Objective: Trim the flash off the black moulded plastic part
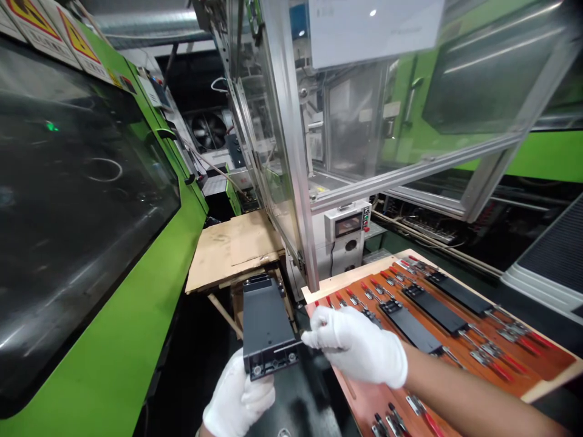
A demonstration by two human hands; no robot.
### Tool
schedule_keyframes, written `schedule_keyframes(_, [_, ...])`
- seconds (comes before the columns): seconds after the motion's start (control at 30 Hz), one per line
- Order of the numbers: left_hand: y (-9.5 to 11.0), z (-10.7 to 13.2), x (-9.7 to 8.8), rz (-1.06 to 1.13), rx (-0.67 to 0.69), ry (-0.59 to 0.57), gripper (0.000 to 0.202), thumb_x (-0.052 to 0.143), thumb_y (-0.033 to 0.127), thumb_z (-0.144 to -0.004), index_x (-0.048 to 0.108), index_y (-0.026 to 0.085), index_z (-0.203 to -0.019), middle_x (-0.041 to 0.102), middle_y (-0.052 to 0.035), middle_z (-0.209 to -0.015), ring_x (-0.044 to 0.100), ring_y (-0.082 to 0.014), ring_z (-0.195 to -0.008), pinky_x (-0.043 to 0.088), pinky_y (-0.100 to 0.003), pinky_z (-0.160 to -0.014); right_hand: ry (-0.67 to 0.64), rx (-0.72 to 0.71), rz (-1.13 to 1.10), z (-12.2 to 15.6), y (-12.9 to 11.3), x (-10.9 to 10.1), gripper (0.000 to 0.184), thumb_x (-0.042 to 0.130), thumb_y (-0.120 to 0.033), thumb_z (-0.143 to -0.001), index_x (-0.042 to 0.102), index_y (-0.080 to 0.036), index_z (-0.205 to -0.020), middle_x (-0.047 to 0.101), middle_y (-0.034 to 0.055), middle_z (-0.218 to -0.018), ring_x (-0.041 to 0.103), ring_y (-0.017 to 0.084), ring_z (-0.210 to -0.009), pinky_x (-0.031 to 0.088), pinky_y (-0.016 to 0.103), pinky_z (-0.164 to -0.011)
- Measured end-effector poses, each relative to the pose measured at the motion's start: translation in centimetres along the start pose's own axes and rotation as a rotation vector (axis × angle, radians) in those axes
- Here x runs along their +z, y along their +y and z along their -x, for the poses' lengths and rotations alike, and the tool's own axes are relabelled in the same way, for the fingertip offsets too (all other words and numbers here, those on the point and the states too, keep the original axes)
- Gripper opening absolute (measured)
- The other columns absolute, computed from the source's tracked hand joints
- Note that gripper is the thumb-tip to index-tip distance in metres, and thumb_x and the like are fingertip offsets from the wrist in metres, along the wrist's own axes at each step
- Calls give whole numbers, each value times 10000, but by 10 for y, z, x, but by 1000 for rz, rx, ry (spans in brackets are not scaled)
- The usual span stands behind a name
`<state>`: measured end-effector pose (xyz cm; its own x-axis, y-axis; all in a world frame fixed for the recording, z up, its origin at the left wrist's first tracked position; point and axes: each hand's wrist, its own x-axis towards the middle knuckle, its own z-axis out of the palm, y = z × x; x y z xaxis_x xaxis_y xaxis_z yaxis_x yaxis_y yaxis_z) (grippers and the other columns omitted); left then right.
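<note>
1. Left grip (237, 393), white-gloved: clenched around the lower end of a black metal housing (266, 325), which is held tilted up, clear of any surface. Risk: a cotton glove on smooth metal may offer little friction, so a hold at one end could let the housing slip or pivot downward
2. Right grip (356, 347), also gloved: its fingers (319, 337) reach the housing's right edge, touching it or just beside it. Whether they are closed on it cannot be told. Risk: if this contact gives no real support, the full load rests on the left hand
3. Housing position: between both hands, just left of a wooden board (546, 381), with its far end pointing toward a cardboard-topped stand (232, 249). Risk: a careless swing could strike the stand or an aluminium post (310, 243)
4. Board contents: black plates (412, 328) and rows of red-tipped metal clips (492, 355). Risk: the right forearm (473, 394) passes close above them, and a low sweep of the arm or housing could knock them out of line
5. Left of the work area: a green machine (104, 315) with a dark glass panel (77, 200). Risk: a wide leftward swing could scratch the glass
</note>
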<state>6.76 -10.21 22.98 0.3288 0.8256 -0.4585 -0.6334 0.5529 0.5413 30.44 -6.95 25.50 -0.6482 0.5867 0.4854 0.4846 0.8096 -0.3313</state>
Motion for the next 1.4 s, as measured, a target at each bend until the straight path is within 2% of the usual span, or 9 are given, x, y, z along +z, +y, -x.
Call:
schedule_keyframes(0.1, [1, 2, 0, -8, 36, 124, 317, 616, 44, -637, 372, 175, -485, 223, 95, -345, 142, -8, -283, 192, -124, -267, -69, -24, 9, -1, -3, 2, 184, 530, -186, -819, 702, -248, -838, 608, -21, -774, 389, 86, -535, 216, 256, -488])
schedule_keyframes(0.3, [5, 5, -4, 25, 36, -35, 303, 537, 30, -725, 383, 169, -505, 228, 91, -371, 123, -13, -308, 242, -125, -283, -24, 1, 62, 0, -5, 7, 214, 519, -186, -837, 690, -252, -948, 595, -9, -797, 396, 92, -546, 218, 258, -489])
schedule_keyframes(0.57, [3, 12, -4, 30, 67, -56, 252, 542, 11, -728, 464, 152, -534, 273, 82, -379, 115, -15, -323, 236, -131, -292, -34, -23, 124, 4, -12, 6, 243, 533, -158, -801, 670, -259, -974, 592, -11, -821, 389, 96, -550, 201, 265, -480])
schedule_keyframes(0.67, [1, 13, 2, 4, 46, -27, 257, 548, 8, -708, 445, 154, -523, 259, 85, -371, 113, -14, -312, 205, -125, -292, -100, 21, 74, 6, -18, 5, 155, 535, -214, -841, 670, -251, -906, 577, -27, -769, 392, 86, -537, 205, 257, -473])
schedule_keyframes(0.8, [-2, 12, 10, 20, -19, 11, 285, 515, 22, -716, 421, 154, -483, 230, 82, -353, 103, -14, -295, 178, -128, -283, 12, 15, 77, 4, -26, 9, 206, 478, -228, -896, 673, -263, -954, 597, -16, -794, 433, 91, -562, 223, 258, -488])
schedule_keyframes(0.93, [-4, 12, 17, 81, -57, 48, 313, 467, 44, -746, 420, 143, -453, 259, 62, -358, 96, -10, -297, 157, -133, -278, 18, -42, 191, 1, -33, 11, 177, 524, -173, -803, 667, -259, -861, 586, -29, -740, 342, 96, -499, 148, 287, -472])
schedule_keyframes(1.07, [-3, 14, 25, 76, -52, 147, 383, 406, 82, -805, 407, 144, -428, 238, 61, -347, 88, -8, -290, 132, -125, -277, 41, -34, 93, 0, -36, 9, 195, 528, -163, -782, 679, -271, -842, 595, -34, -746, 386, 90, -514, 189, 273, -482])
schedule_keyframes(1.17, [-3, 15, 29, 72, -36, 123, 392, 380, 60, -799, 419, 142, -418, 232, 58, -337, 76, -10, -284, 125, -129, -268, 112, -17, 134, 0, -34, 8, 243, 484, -134, -814, 680, -258, -890, 592, -13, -770, 407, 97, -538, 205, 280, -497])
schedule_keyframes(1.4, [0, 17, 30, 70, -61, 105, 415, 376, 68, -793, 433, 130, -387, 215, 57, -321, 83, -10, -268, 127, -124, -257, 18, 21, 9, -3, -37, 5, 215, 470, -161, -853, 675, -225, -854, 556, 5, -794, 440, 92, -582, 241, 263, -504])
